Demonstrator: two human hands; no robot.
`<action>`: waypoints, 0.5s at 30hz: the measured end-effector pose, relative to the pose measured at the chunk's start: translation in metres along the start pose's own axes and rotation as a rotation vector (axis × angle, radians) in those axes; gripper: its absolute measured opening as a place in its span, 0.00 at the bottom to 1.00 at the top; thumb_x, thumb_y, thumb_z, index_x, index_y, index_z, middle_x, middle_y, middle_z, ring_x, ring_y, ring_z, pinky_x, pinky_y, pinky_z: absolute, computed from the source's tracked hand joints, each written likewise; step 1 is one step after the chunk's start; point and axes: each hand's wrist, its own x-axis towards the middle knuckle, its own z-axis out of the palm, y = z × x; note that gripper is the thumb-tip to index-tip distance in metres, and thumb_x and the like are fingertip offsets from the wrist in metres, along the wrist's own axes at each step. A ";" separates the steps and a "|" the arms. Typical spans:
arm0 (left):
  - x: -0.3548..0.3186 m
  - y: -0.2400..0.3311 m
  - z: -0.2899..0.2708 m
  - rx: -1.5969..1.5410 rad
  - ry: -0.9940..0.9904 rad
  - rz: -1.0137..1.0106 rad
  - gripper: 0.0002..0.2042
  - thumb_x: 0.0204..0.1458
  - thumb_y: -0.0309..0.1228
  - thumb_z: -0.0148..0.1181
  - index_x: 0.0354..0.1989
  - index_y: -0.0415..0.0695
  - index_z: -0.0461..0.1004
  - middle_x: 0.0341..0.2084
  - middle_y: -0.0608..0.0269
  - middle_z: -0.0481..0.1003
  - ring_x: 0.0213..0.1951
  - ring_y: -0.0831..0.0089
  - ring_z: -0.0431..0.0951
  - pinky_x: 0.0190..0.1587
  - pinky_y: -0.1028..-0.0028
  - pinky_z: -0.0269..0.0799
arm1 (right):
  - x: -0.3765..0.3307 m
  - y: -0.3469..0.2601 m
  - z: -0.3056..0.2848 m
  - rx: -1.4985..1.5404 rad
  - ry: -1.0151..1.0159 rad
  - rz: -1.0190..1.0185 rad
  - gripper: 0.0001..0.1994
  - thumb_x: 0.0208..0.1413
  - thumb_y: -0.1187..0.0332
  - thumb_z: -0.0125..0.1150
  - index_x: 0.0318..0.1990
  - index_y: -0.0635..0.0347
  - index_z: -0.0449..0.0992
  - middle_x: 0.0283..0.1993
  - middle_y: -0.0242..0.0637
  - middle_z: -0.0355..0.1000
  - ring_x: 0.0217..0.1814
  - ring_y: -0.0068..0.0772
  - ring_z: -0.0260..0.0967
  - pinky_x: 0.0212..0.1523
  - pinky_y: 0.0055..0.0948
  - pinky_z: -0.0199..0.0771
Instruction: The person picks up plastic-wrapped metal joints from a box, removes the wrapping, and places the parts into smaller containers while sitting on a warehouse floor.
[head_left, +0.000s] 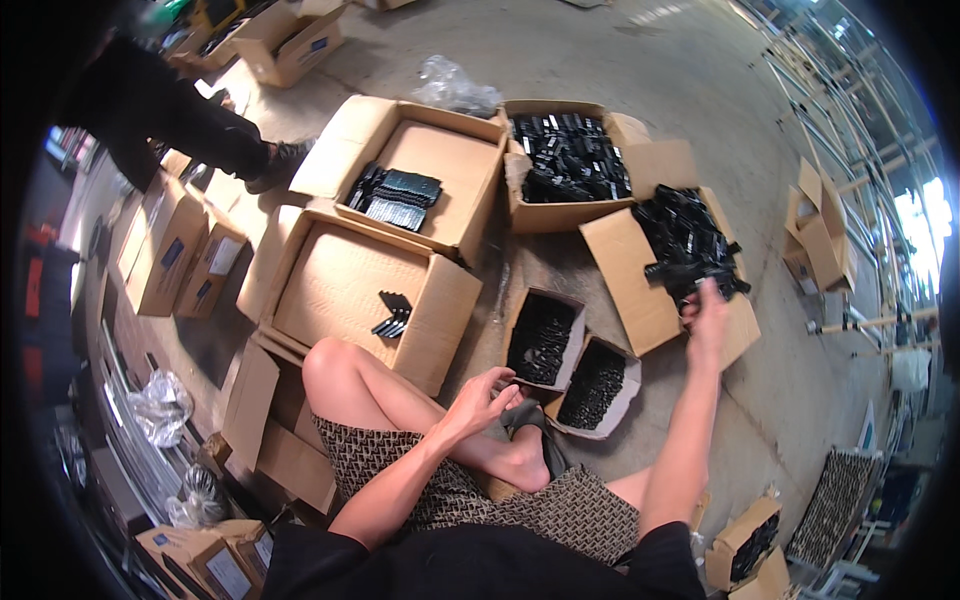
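Observation:
My right hand [706, 318] reaches to the near edge of an open carton [626, 272] heaped with glossy black plastic pieces [682, 232]. Its fingers are closed around one of those pieces at the edge of the heap. Above my crossed legs, my left hand [482, 402] is closed in a loose pinch; whatever is between the fingertips is too small to make out. Just beyond it stand two small boxes: one with small black parts [540, 340], the other with finer black parts [592, 388].
Two large cartons stand at the left: the far one [468, 160] holds stacked black pieces, the near one [345, 275] a few. Another carton of black pieces [568, 160] sits at the back. A person's dark-clothed leg [205, 125] is at the far left. Metal racks [850, 150] line the right.

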 end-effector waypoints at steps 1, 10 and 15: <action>0.003 -0.003 -0.012 0.174 0.100 0.150 0.16 0.58 0.32 0.60 0.50 0.35 0.73 0.41 0.48 0.79 0.41 0.62 0.81 0.43 0.68 0.76 | 0.024 -0.016 0.000 -0.001 0.016 -0.082 0.17 0.64 0.55 0.57 0.28 0.58 0.75 0.23 0.29 0.69 0.18 0.17 0.62 0.18 0.21 0.62; 0.042 0.017 -0.172 0.906 0.340 -0.113 0.13 0.50 0.36 0.64 0.36 0.38 0.79 0.32 0.45 0.80 0.37 0.50 0.81 0.43 0.59 0.76 | 0.180 -0.005 -0.029 0.146 -0.121 0.020 0.17 0.62 0.58 0.60 0.42 0.67 0.76 0.35 0.40 0.77 0.32 0.31 0.75 0.32 0.28 0.76; 0.061 -0.028 -0.211 0.750 0.277 -0.442 0.21 0.49 0.46 0.67 0.33 0.35 0.80 0.31 0.41 0.80 0.36 0.52 0.82 0.40 0.61 0.77 | 0.111 0.061 0.004 0.078 -0.149 0.094 0.12 0.63 0.63 0.59 0.44 0.63 0.77 0.33 0.37 0.78 0.29 0.26 0.75 0.28 0.24 0.75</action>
